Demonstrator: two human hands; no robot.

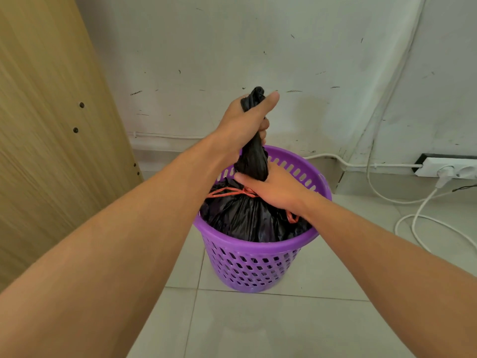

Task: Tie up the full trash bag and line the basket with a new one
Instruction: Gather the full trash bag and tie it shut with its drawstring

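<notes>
A purple basket (258, 264) with a slotted wall stands on the tiled floor (296, 332), near the foot of a scuffed white wall (232, 47). Inside it sits a full black trash bag (245, 218), its body filling the basket up to the rim. The bag's mouth is gathered into a twisted neck that rises straight up out of the basket.

The left hand (245, 120) is closed in a fist around the top of that neck, thumb lying along it, with a short tuft of black plastic sticking out above the fist. The right hand (273, 187) is closed around the base of the neck, just above the bag's bulging body and inside the basket's rim. An orange string (227, 193) runs across the bag's top right beside the right hand's fingers, and another bit of it shows under the right wrist.

A wooden panel (51, 125) stands to the left of the basket. To the right, a white power strip (449, 169) lies along the wall with a white cable (418, 215) looping over the floor.
</notes>
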